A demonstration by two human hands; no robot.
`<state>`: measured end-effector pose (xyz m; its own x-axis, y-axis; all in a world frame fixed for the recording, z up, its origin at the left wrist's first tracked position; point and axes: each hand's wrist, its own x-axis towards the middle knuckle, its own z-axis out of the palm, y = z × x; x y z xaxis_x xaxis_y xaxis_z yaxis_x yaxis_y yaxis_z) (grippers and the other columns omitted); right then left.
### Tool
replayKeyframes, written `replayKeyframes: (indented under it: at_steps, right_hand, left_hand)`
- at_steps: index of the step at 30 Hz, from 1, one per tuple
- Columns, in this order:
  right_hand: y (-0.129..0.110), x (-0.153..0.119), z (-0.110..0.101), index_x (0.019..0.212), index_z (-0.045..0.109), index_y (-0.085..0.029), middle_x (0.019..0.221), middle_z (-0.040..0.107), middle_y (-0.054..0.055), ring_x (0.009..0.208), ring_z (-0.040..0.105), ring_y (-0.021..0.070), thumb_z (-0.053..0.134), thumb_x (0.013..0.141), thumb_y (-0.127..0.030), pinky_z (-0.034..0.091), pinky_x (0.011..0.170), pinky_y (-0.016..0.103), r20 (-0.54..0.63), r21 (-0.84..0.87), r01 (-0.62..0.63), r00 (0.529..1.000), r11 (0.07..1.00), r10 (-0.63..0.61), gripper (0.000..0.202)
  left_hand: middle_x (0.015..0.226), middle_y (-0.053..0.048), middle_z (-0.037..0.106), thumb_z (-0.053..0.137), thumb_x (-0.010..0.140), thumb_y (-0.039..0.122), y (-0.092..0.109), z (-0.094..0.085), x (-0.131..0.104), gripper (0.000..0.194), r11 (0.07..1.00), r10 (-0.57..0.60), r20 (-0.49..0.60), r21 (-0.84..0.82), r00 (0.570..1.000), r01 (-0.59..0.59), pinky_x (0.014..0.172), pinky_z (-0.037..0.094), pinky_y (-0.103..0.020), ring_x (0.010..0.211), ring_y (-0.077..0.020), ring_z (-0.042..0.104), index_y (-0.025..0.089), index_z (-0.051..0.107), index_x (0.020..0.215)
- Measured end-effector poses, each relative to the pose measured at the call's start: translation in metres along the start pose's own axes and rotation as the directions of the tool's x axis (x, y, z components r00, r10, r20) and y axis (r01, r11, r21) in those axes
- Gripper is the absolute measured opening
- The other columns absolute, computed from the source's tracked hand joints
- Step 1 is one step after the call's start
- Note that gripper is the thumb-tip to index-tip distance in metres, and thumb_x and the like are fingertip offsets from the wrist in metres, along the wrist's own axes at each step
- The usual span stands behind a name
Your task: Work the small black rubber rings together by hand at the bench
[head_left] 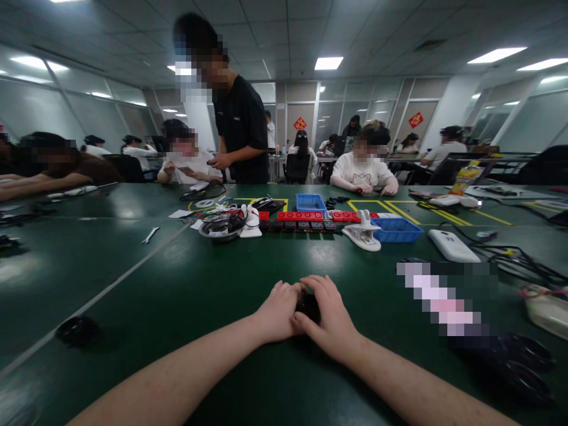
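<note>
Both of my hands meet around a small dark, rounded object (309, 306) on the green table (213, 284). My left hand (280, 312) curls against its left side, fingers bent. From the right, my right hand (332, 316) arches over it, with the thumb toward me and the fingers on the far side. Most of the object is hidden by my hands, so its kind cannot be made out. The fingertips of the two hands lie close together at its far edge.
Ahead lie red-and-black socket strips (302, 220), blue trays (397, 229), a white clip stand (362, 232) and a bowl of cables (222, 226). A wrench (151, 235) and a black coil (77, 330) lie left; a white power bank (453, 245) lies right. Several people sit or stand beyond.
</note>
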<state>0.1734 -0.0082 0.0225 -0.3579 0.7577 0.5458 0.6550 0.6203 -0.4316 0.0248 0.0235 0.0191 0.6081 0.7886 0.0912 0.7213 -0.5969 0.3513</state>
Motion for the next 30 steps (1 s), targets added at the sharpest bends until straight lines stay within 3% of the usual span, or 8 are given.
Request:
replayKeyframes:
  at_steps: [3, 6, 16, 22, 27, 30]
  right_hand:
    - [-0.001, 0.0, 0.002, 0.111, 0.045, -0.016, 0.109, 0.051, 0.012, 0.105, 0.045, 0.026, 0.054, 0.074, -0.039, 0.033, 0.093, 0.047, -0.012, -0.035, -0.073, 0.997, 0.997, 0.073, 0.045]
    - [-0.001, 0.0, 0.002, 0.104, 0.047, -0.016, 0.103, 0.053, 0.01, 0.098, 0.048, 0.0242, 0.055, 0.073, -0.038, 0.039, 0.087, 0.042, -0.019, -0.054, -0.123, 0.992, 0.991, 0.122, 0.039]
    - [-0.002, 0.005, 0.001, 0.084, 0.048, -0.018, 0.086, 0.052, 0.005, 0.083, 0.049, 0.0212, 0.061, 0.068, -0.033, 0.041, 0.074, 0.037, 0.007, -0.106, -0.18, 0.983, 0.978, 0.182, 0.025]
    - [-0.006, 0.007, -0.006, 0.082, 0.051, -0.018, 0.086, 0.051, 0.005, 0.082, 0.047, 0.02, 0.055, 0.068, -0.019, 0.04, 0.075, 0.037, 0.101, -0.104, -0.044, 0.993, 0.994, 0.054, 0.015]
    - [-0.01, 0.004, -0.011, 0.08, 0.051, -0.019, 0.084, 0.053, 0.004, 0.083, 0.049, 0.0183, 0.044, 0.062, -0.009, 0.041, 0.076, 0.035, 0.175, 0.063, 0.073, 0.981, 0.995, -0.083, 0.022]
    - [-0.014, 0.001, -0.011, 0.069, 0.051, -0.02, 0.081, 0.055, 0.002, 0.083, 0.051, 0.017, 0.04, 0.058, -0.008, 0.038, 0.084, 0.037, 0.184, 0.158, 0.164, 0.964, 0.974, -0.193, 0.02]
  left_hand:
    - [0.103, -0.007, 0.055, 0.059, 0.065, 0.044, 0.004, 0.004, -0.002, 0.052, 0.999, -0.032, -0.069, -0.019, 0.997, 0.031, 0.099, 0.025, -0.05, 0.095, -0.0258, 0.05, 0.016, 0.044, 0.107]
    - [0.096, -0.005, 0.058, 0.056, 0.068, 0.044, 0.005, 0.004, -0.002, 0.04, 1.0, -0.031, -0.062, -0.002, 0.998, 0.031, 0.1, 0.023, -0.051, 0.093, -0.0242, 0.051, 0.018, 0.049, 0.098]
    - [0.082, -0.003, 0.059, 0.058, 0.067, 0.047, 0.006, 0.0, -0.001, 0.036, 1.0, -0.026, -0.069, 0.011, 0.997, 0.027, 0.101, 0.024, -0.048, 0.086, -0.0222, 0.053, 0.018, 0.052, 0.086]
    - [0.086, -0.003, 0.06, 0.061, 0.064, 0.04, 0.001, 0.005, 0.002, 0.035, 1.0, 0.009, -0.081, 0.017, 0.997, -0.008, 0.096, 0.029, -0.045, 0.086, -0.0228, 0.054, 0.018, 0.053, 0.09]
    - [0.081, 0.0, 0.059, 0.066, 0.058, 0.034, -0.007, -0.001, 0.004, 0.029, 0.984, 0.174, 0.021, -0.043, 0.985, -0.173, 0.079, 0.04, -0.032, 0.078, -0.0194, 0.054, 0.018, 0.054, 0.08]
    - [0.081, 0.002, 0.058, 0.07, 0.054, 0.032, -0.01, -0.004, 0.006, 0.031, 0.98, 0.188, 0.07, -0.084, 0.98, -0.182, 0.081, 0.038, -0.029, 0.08, -0.0184, 0.054, 0.018, 0.055, 0.076]
